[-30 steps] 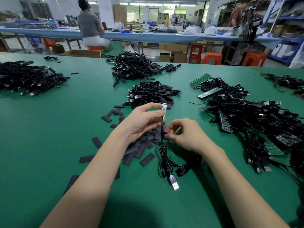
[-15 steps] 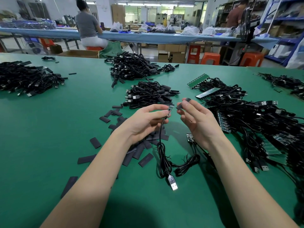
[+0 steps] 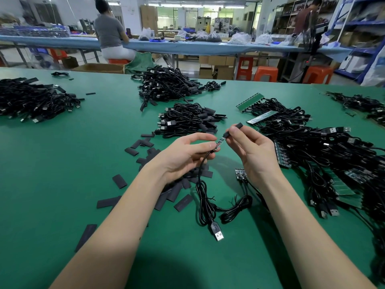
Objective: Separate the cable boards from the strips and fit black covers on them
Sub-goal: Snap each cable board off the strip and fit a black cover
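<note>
A long blue-topped bench [image 3: 187, 46] crosses the far room, orange stools [image 3: 266, 73] beneath it, blue shelving [image 3: 358, 24] far right, ceiling lights above.

Two hands [image 3: 187, 155], five cable heaps [image 3: 187, 119], two seated or standing people [image 3: 110, 32].

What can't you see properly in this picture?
- Head view: how far the black cover sits over the small board; the right hand fingers hide it.
- Board markings: too small.
- Second board on the table: partly behind the right wrist.
- Cable pile at right: cut by the edge.
</note>
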